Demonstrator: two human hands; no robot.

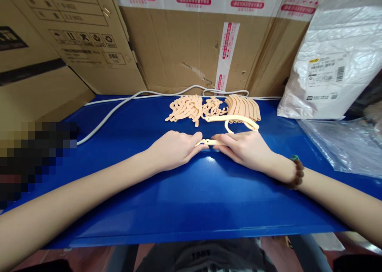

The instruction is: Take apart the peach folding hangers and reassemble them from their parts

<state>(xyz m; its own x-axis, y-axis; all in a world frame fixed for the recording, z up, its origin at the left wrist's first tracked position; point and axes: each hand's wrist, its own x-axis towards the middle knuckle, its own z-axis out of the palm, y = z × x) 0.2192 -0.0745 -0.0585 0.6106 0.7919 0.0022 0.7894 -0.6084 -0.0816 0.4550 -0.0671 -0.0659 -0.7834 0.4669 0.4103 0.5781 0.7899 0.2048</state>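
Over the middle of the blue table, my left hand (176,150) is closed, its thumb and fingers pinching the left end of a small cream plastic piece (208,142). From the other side my right hand (246,148) is closed on a slim cream plastic strip that meets this piece; fingers hide much of both. Just behind the right hand lies a long curved cream plastic arm (228,118) with a hole at its left end. A curved hook (227,127) shows below that arm, partly covered by the hand. The parts resemble those of a folding clothes hanger.
Behind the hands are a pile of curved flat pieces (186,108), a heap of small hooked pieces (213,106) and a row of long arms (244,107). A white cable (107,121) runs along the back. Cardboard boxes (179,49) and a white plastic bag (325,61) border the table (191,200).
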